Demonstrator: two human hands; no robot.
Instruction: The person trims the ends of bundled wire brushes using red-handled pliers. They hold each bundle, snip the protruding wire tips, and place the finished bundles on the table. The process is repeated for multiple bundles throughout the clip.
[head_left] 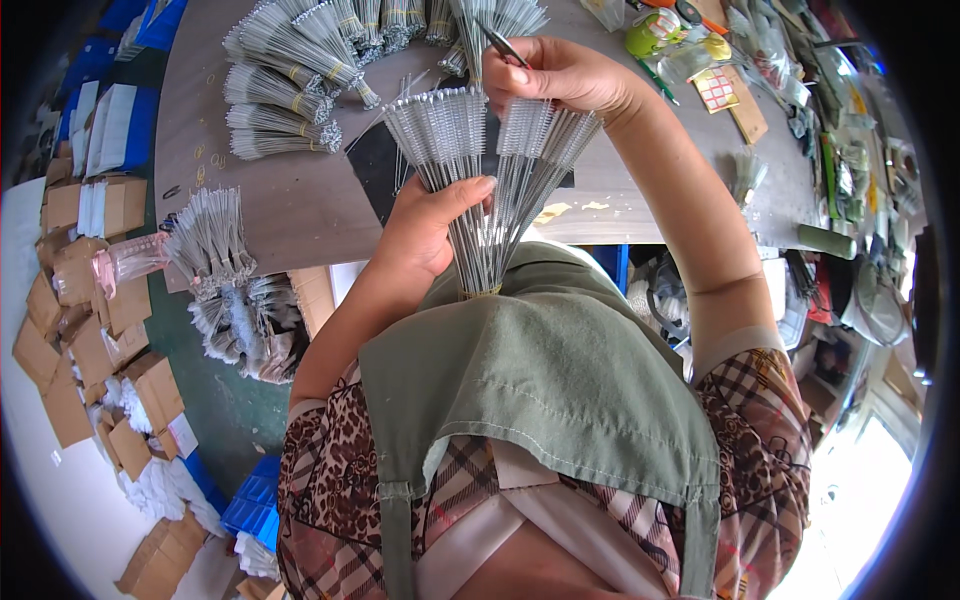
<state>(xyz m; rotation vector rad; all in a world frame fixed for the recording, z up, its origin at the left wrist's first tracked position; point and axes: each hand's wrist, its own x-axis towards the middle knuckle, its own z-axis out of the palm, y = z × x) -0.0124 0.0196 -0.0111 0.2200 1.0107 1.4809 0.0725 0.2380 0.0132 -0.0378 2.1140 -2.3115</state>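
My left hand [425, 225] is wrapped round a bundle of thin wire brushes [485, 235], thumb across the front. Their pale bristle ends fan out upward, with a gap between the left part and the right part. A yellow rubber band circles the wire ends near my apron. Just above the bristles, my right hand [570, 78] is closed on a slim dark metal tool [503, 46], perhaps tweezers, pointing up and left. Its lower fingers are hidden behind the right-hand bristles, so I cannot tell whether they grip any. A few loose brushes [402, 165] lie behind my left hand.
Banded brush bundles [285, 100] lie along the table's far left, and more stand at its left edge [212, 235]. A dark mat [375, 175] lies under my hands. Green tape [655, 32] and a small wooden board [745, 108] are far right. Cardboard boxes [95, 310] fill the left floor.
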